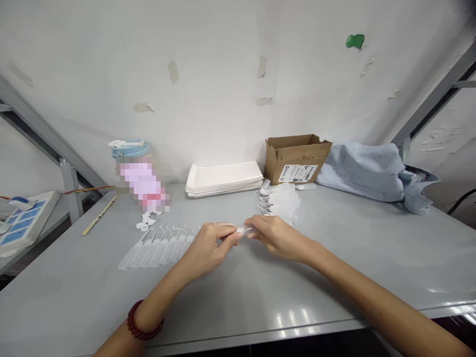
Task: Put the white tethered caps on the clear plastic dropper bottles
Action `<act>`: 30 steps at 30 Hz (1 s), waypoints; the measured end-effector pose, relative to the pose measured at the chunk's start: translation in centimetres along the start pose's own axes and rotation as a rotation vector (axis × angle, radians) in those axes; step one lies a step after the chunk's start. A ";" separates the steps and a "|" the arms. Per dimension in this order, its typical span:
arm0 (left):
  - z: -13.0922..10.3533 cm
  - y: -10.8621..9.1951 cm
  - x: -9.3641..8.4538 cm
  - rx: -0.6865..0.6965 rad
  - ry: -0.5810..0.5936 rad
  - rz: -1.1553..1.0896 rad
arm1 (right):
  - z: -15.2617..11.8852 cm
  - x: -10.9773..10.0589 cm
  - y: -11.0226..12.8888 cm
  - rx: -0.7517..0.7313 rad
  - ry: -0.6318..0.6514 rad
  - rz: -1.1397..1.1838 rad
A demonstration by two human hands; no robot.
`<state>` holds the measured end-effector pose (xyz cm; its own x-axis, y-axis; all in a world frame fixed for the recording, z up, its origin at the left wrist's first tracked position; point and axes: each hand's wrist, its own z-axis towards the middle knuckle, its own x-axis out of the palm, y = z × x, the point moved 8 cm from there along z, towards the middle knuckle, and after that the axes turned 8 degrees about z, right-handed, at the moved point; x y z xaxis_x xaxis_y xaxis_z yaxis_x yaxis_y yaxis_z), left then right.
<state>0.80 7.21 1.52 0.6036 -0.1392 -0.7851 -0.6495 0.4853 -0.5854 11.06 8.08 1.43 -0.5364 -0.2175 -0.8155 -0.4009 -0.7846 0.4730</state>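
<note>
Over the middle of the table, my left hand (213,248) is closed, its thumb and fingers pinching the white cap end (241,230) of a small translucent plastic tube. My right hand (273,235) is closed round the tube's clear body (250,229); its fingers hide most of it. To the left lies a neat row of several similar translucent tubes (158,252) with thin bent spouts pointing away from me. Just beyond my right hand is a loose pile of more such tubes (284,199).
Against the wall stand a stack of white trays or boxes (225,176) and an open cardboard box (293,156). Light-blue cloth (360,171) lies at right. A blue-lidded container (130,148), partly blurred, stands back left, with small white pieces (147,222) before it and a thin stick (98,216) beside.
</note>
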 end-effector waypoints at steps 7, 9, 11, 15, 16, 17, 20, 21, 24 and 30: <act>-0.5 -1.3 0.7 0.279 -0.126 0.362 | 0.1 0.3 -1.1 0.093 0.134 0.142; -0.2 -0.8 0.4 0.211 -0.090 0.274 | 0.2 0.1 -1.0 0.083 0.096 0.124; 0.0 -0.1 0.1 0.098 -0.043 0.174 | 0.2 -0.1 -0.8 0.056 0.045 0.078; 0.1 0.6 0.1 -0.033 0.011 0.080 | 0.1 -0.4 0.0 -0.033 -0.045 -0.018; 0.1 0.6 0.2 -0.030 0.013 0.084 | 0.1 -0.4 0.1 -0.048 -0.061 -0.030; 0.1 0.6 0.3 -0.013 0.005 0.105 | 0.1 -0.4 0.1 -0.057 -0.071 -0.038; 0.0 0.0 0.6 0.099 -0.062 0.268 | 0.1 -0.3 -0.1 -0.055 -0.067 -0.059; -0.1 -0.2 0.7 0.136 -0.088 0.345 | 0.1 -0.2 -0.2 -0.048 -0.059 -0.076; -0.3 -0.6 1.1 0.226 -0.133 0.583 | 0.1 0.2 -0.5 -0.013 -0.025 -0.152; -0.8 -1.5 1.7 0.356 -0.173 0.831 | 0.1 0.8 -1.0 0.073 0.045 -0.087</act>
<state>2.42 5.55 0.96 0.0861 0.4905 -0.8672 -0.7418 0.6126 0.2729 10.96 8.70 0.36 -0.4639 -0.1773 -0.8679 -0.4983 -0.7578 0.4212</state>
